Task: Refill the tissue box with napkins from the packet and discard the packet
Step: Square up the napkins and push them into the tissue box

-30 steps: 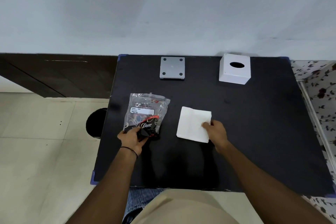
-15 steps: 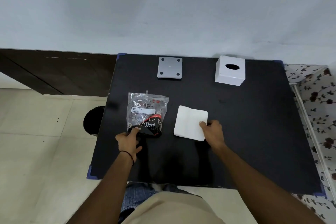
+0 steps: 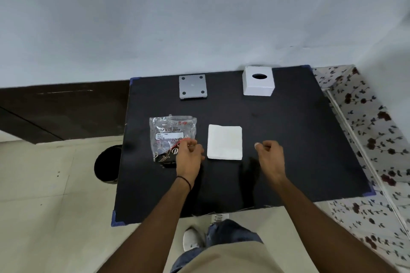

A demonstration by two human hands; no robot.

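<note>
The clear napkin packet (image 3: 169, 134) with a dark printed lower part lies flat on the black table (image 3: 299, 144), left of centre. My left hand (image 3: 189, 156) covers its lower right corner with the fingers curled; whether they pinch the plastic is hidden. A square stack of white napkins (image 3: 224, 142) lies just right of the packet, untouched. My right hand (image 3: 269, 156) hovers to the right of the stack, apart from it, loosely curled and holding nothing. The white tissue box (image 3: 258, 83) with a dark oval hole on top stands at the table's far right.
A grey square plate (image 3: 193, 86) with dark corner pads lies at the table's far edge, left of the tissue box. A black round bin (image 3: 107, 164) stands on the floor by the table's left edge. A floral-patterned surface (image 3: 377, 131) borders the right side.
My right hand has let go of the napkin stack and moved right of it. My left hand shifted from the packet's bottom edge up over its lower right corner. The view has risen.
</note>
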